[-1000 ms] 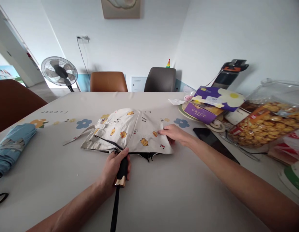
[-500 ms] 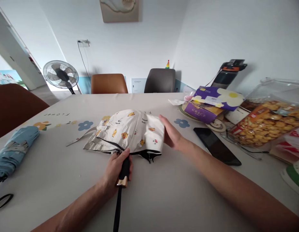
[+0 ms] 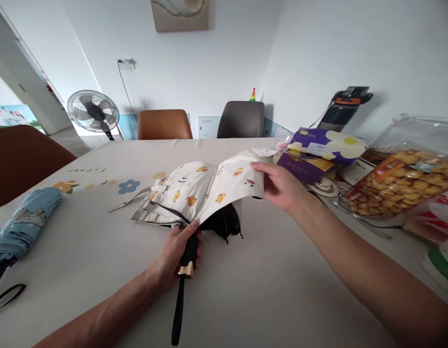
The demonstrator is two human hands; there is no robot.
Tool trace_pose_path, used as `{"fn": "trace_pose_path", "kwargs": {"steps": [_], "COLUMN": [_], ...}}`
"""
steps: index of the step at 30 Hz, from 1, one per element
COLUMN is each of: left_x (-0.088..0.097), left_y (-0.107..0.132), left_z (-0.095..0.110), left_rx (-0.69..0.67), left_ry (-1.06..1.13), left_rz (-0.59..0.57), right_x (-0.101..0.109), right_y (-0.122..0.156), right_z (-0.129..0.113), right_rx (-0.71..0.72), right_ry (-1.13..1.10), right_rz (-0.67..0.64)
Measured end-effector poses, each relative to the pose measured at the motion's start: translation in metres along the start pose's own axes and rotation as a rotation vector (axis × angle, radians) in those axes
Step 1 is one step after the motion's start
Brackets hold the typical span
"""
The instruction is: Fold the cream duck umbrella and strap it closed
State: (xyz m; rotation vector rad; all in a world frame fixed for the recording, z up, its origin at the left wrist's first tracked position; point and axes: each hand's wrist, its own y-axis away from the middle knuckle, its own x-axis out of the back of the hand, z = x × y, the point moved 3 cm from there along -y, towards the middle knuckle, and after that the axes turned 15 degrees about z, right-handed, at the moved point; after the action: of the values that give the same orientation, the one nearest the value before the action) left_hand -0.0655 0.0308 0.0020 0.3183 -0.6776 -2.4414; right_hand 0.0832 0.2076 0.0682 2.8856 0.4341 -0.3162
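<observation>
A white folding umbrella (image 3: 183,191) printed with yellow ducks lies loosely collapsed on the table, its black lining and rib tips showing at the right. Wrapped round its black handle, my left hand (image 3: 182,246) is closed, the thumb lying near the canopy's lower edge. A black wrist strap (image 3: 178,309) hangs from the gold-coloured handle end towards me. My right hand (image 3: 281,183) pinches the outer edge of one canopy panel and holds it stretched out to the right, raised off the lining. The white closing strap (image 3: 127,199) sticks out at the left.
A folded blue umbrella (image 3: 26,224) lies on the table (image 3: 100,261) at the left. On the right are a purple tissue pack (image 3: 327,145), a clear tub of snacks (image 3: 405,186), cables and a dark bottle (image 3: 341,111). Chairs and a fan (image 3: 93,111) stand beyond.
My right hand has moved right and slightly up, drawing a canopy panel out flat and uncovering the black lining. My left hand keeps its grip on the handle.
</observation>
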Motion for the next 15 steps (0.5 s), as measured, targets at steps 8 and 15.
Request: {"fn": "trace_pose_path", "kwargs": {"steps": [8, 15], "left_x": [-0.017, -0.018], "left_y": [-0.012, -0.021], "left_z": [0.004, 0.004], "left_rx": [0.016, 0.050], "left_ry": [-0.047, -0.001], "left_rz": [-0.082, -0.112], "right_x": [-0.032, -0.085], "right_y": [-0.011, -0.021], "right_z": [-0.012, -0.005], "right_rx": [0.001, 0.100], "right_ry": [-0.375, -0.458], "right_rz": [-0.001, -0.060]}}
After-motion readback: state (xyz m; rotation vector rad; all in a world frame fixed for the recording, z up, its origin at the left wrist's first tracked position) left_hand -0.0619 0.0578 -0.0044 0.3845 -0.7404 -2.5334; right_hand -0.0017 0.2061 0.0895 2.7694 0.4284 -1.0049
